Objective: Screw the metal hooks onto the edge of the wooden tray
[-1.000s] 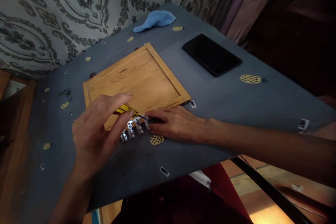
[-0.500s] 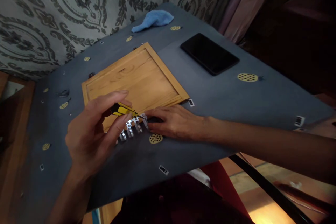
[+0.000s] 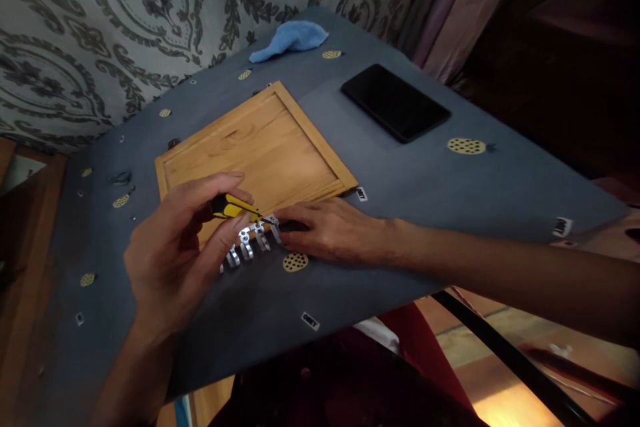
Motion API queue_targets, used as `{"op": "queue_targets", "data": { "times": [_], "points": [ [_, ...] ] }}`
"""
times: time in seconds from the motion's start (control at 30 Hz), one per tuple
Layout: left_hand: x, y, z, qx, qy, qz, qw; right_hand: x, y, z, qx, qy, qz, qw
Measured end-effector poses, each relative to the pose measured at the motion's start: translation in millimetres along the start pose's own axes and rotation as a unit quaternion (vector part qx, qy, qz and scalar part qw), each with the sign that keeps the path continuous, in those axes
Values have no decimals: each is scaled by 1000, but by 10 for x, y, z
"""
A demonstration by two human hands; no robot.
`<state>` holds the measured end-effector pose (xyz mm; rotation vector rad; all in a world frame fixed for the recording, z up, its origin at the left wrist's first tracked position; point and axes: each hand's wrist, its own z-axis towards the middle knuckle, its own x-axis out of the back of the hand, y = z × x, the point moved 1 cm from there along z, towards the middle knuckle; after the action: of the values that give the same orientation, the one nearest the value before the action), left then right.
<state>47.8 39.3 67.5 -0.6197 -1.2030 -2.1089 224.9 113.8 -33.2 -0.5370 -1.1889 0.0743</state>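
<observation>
My left hand [image 3: 173, 253] is closed around the yellow-and-black handle of a screwdriver [image 3: 234, 207]. Its thin shaft points right and down, with the tip at the right end of a shiny metal hook rail [image 3: 245, 244]. This rail lies along the near edge of a framed wooden panel [image 3: 250, 153], several curved hooks sticking out toward me. Coming in from the right, my right hand [image 3: 333, 232] pinches the rail's rightmost hook between thumb and fingers. Part of the rail's left end is hidden behind my left hand.
On the grey-blue pineapple-print table [image 3: 380, 280] lie a black phone [image 3: 396, 103] to the right of the panel and a crumpled blue cloth [image 3: 293, 39] at the back. A small dark object [image 3: 120, 178] is at the left. Patterned wallpaper [image 3: 150, 7] rises behind the table.
The view has shifted very slightly. Both hands, the screwdriver and the hook rail keep almost the same positions.
</observation>
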Motion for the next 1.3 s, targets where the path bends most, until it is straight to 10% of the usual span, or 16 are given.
{"op": "queue_targets", "data": {
  "times": [0.33,0.7,1.3],
  "points": [
    [-8,-134,33,-138,35,69,987,68,-27,45,-58,-52,47,996],
    [1,-48,36,-84,132,9,988,106,-37,55,-68,-69,64,993],
    [-34,-82,23,-81,69,68,992,57,-5,44,-53,-49,63,995]
  ]
}}
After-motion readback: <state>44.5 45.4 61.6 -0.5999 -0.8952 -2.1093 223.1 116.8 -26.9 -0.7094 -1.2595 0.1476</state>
